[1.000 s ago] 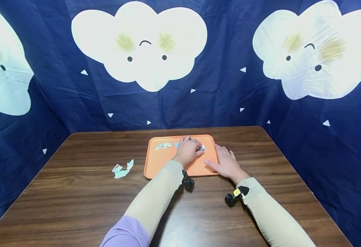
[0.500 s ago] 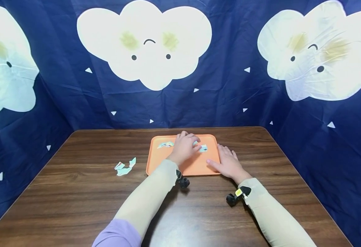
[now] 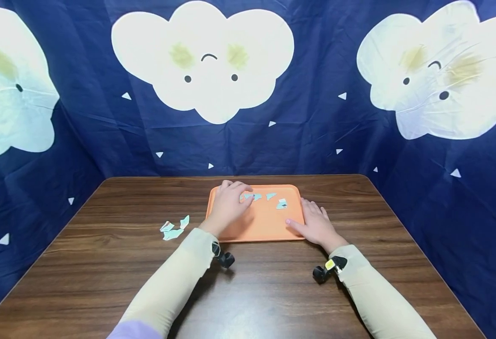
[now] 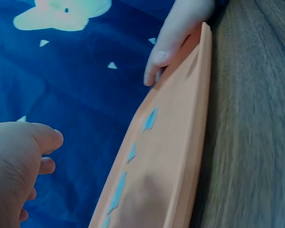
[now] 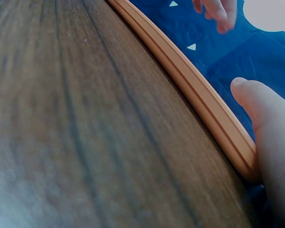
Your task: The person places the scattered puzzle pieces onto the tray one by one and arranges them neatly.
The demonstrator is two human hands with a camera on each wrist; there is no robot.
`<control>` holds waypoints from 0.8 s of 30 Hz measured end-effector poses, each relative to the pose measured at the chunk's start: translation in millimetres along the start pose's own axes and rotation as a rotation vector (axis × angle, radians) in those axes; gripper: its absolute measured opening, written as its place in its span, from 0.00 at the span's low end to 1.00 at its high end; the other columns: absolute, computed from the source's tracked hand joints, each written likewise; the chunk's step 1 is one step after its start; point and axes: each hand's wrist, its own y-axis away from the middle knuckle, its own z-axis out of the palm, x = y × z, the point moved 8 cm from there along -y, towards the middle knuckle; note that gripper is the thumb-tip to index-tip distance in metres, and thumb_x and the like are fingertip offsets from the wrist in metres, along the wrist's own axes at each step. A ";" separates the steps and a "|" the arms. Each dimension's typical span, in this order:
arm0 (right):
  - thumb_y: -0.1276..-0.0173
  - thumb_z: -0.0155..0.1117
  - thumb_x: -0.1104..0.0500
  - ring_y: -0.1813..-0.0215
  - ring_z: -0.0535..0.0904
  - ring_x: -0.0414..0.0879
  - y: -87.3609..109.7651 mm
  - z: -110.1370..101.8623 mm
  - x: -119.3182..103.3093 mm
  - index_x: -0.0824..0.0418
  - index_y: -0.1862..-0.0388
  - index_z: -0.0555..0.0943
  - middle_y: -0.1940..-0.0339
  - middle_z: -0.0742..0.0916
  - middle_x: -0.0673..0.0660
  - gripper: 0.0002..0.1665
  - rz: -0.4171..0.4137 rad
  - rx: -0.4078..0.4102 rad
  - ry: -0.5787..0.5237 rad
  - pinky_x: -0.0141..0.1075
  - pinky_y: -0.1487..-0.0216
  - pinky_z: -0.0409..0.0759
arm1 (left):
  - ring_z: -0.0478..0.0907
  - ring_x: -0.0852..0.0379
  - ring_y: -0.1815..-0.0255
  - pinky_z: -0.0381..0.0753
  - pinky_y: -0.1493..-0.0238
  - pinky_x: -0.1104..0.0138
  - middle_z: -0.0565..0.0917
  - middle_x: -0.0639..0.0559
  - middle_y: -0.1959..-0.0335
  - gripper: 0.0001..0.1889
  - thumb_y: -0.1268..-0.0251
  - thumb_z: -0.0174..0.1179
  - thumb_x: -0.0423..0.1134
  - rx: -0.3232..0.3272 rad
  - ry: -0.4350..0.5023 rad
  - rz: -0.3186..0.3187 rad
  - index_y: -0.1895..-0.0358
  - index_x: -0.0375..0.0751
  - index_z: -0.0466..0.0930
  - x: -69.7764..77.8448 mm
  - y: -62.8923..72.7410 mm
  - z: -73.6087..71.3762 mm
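An orange tray (image 3: pixel 269 228) lies on the wooden table with several blue-and-white paper pieces along its far side. One two-toned piece (image 3: pixel 281 205) is at the right, a small blue piece (image 3: pixel 271 196) is left of it, and others (image 3: pixel 255 197) are partly hidden by my left hand (image 3: pixel 228 205). That hand hovers over the tray's left part, fingers loosely bent; in the left wrist view the left hand (image 4: pixel 14 166) holds nothing. My right hand (image 3: pixel 315 223) rests along the tray's right rim with fingers straight and thumb (image 5: pixel 251 97) over the tray's edge.
Several pale paper pieces (image 3: pixel 173 234) lie on the table (image 3: pixel 103 263) left of the tray. A dark blue curtain (image 3: pixel 231 146) with white clouds hangs behind the table and along its sides.
My left hand has moved left across the tray, from the right-hand pieces to over its left part, uncovering the small blue piece and the two-toned one. My right hand has stayed at the rim.
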 end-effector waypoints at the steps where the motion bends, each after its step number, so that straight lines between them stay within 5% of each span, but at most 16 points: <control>1: 0.32 0.51 0.25 0.19 0.51 0.64 0.1 0.1 0.2 0.67 0.18 0.48 0.19 0.59 0.66 0.62 0.001 0.000 -0.001 0.64 0.24 0.43 | 0.71 0.48 0.49 0.67 0.43 0.51 0.85 0.56 0.47 0.12 0.33 0.65 0.49 0.009 0.008 -0.007 0.50 0.52 0.86 -3.2 2.4 -4.8; 14: 0.34 0.50 0.22 0.19 0.51 0.64 -0.1 0.9 1.9 0.67 0.18 0.48 0.19 0.60 0.66 0.65 0.000 0.001 0.006 0.65 0.25 0.43 | 0.73 0.40 0.48 0.67 0.46 0.45 0.86 0.48 0.50 0.13 0.37 0.65 0.43 0.139 -0.001 -0.080 0.52 0.45 0.87 -59.4 46.8 -60.1; 24: 0.34 0.50 0.22 0.19 0.52 0.65 0.0 -0.3 1.7 0.68 0.18 0.49 0.19 0.60 0.67 0.65 -0.008 0.010 0.002 0.65 0.25 0.44 | 0.71 0.37 0.44 0.63 0.43 0.41 0.84 0.44 0.46 0.14 0.35 0.63 0.42 0.114 -0.035 -0.181 0.49 0.43 0.85 -110.0 83.8 -79.8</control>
